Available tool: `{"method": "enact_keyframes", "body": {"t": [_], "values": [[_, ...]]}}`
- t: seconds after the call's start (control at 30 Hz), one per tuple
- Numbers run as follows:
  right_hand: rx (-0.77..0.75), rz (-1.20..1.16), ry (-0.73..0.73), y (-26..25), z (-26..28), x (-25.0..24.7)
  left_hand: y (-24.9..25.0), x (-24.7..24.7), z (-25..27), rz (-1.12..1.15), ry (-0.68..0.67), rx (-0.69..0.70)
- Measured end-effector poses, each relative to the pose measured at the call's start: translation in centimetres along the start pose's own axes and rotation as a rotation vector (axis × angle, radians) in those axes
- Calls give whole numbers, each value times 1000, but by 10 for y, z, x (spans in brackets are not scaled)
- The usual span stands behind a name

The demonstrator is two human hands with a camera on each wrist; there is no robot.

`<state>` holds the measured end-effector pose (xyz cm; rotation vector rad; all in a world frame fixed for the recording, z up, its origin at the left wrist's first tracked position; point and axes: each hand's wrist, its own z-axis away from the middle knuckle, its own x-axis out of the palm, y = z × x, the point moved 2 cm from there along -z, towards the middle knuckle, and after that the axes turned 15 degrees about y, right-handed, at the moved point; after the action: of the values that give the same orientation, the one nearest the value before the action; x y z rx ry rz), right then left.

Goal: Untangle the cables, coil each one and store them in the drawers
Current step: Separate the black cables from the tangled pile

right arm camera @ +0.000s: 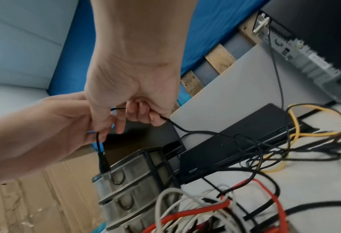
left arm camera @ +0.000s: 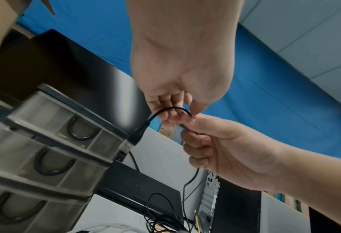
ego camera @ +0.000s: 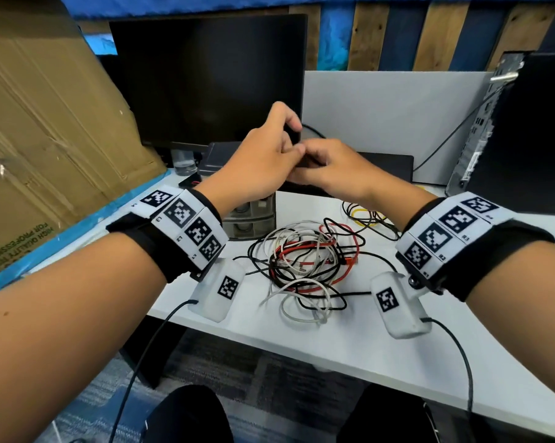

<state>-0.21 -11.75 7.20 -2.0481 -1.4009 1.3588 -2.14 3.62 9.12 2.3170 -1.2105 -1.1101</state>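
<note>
Both hands are raised above the small grey drawer unit [ego camera: 253, 219], in front of the monitor. My left hand [ego camera: 289, 139] pinches a thin black cable [left arm camera: 171, 108] that arches over its fingertips. The cable's black plug [left arm camera: 137, 135] dangles beside the top drawer [left arm camera: 66, 126]. My right hand [ego camera: 317, 161] grips the same cable [right arm camera: 185, 130] in its curled fingers [right arm camera: 143, 113], and from there it trails down to the desk. A tangle of black, white and red cables [ego camera: 308, 266] lies on the white desk [ego camera: 397, 362], with a yellow cable [ego camera: 365, 215] behind it.
A dark monitor [ego camera: 205, 81] stands behind the hands and a cardboard box [ego camera: 46, 139] leans at the left. A black flat slab [ego camera: 391, 167] lies at the back of the desk before a grey partition [ego camera: 397, 107]. A computer tower [ego camera: 525, 139] stands at the right.
</note>
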Motion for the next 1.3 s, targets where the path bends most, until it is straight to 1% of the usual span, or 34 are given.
{"method": "enact_keyframes", "body": {"t": [0.03, 0.07, 0.1, 0.13, 0.17, 0.2, 0.27, 0.3, 0.33, 0.37, 0.4, 0.47, 0.53, 0.6, 0.67, 0.8, 0.9, 0.97, 1.0, 1.03, 1.07, 1.13, 1.17, 1.23, 1.3], "values": [[2, 17, 43, 3, 0, -3, -6, -1, 2, 0, 25, -60], [21, 36, 103, 6, 0, -8, -13, -1, 5, -13, 21, -134], [55, 61, 192, 9, -1, -15, -22, -1, 9, -52, -15, -208], [90, 81, 298, 11, -2, -25, -32, 1, 15, -121, -80, -259], [118, 91, 402, 14, -3, -35, -43, 3, 22, -207, -174, -279], [141, 91, 489, 16, -4, -46, -53, 8, 29, -291, -290, -268], [214, 70, 599, 20, -6, -64, -70, 18, 45, -431, -543, -200], [262, 60, 625, 23, -8, -71, -78, 22, 52, -483, -649, -177], [305, 55, 634, 25, -8, -77, -85, 27, 57, -519, -727, -175], [333, 60, 625, 27, -7, -82, -90, 30, 61, -545, -777, -185], [340, 83, 599, 27, -6, -86, -93, 32, 64, -562, -804, -190], [339, 189, 474, 28, -2, -88, -96, 35, 67, -574, -816, -191], [333, 266, 299, 30, 4, -84, -96, 34, 65, -553, -803, -169], [313, 301, 163, 32, 10, -79, -94, 30, 60, -544, -797, -100], [299, 325, 37, 36, 15, -73, -93, 24, 53, -532, -753, -23], [316, 463, -233, 45, 22, -54, -88, 8, 39, -536, -536, 3], [370, 569, -378, 51, 21, -45, -81, 2, 35, -521, -346, -7], [357, 618, -472, 49, 19, -41, -74, 0, 34, -507, -196, 19], [340, 646, -470, 47, 16, -39, -70, 0, 34, -497, -128, 37], [324, 654, -432, 44, 13, -38, -65, 0, 34, -484, -72, 56], [305, 630, -360, 41, 10, -37, -61, 0, 33, -464, -29, 79], [225, 509, -194, 32, 2, -33, -54, 1, 30, -415, 20, 112], [178, 431, -152, 27, -1, -30, -51, 1, 29, -392, 31, 125], [101, 296, -176, 13, -4, -18, -46, 3, 27, -360, 35, 152], [43, 245, -261, 2, -4, -1, -40, 4, 26, -344, 42, 179]]}}
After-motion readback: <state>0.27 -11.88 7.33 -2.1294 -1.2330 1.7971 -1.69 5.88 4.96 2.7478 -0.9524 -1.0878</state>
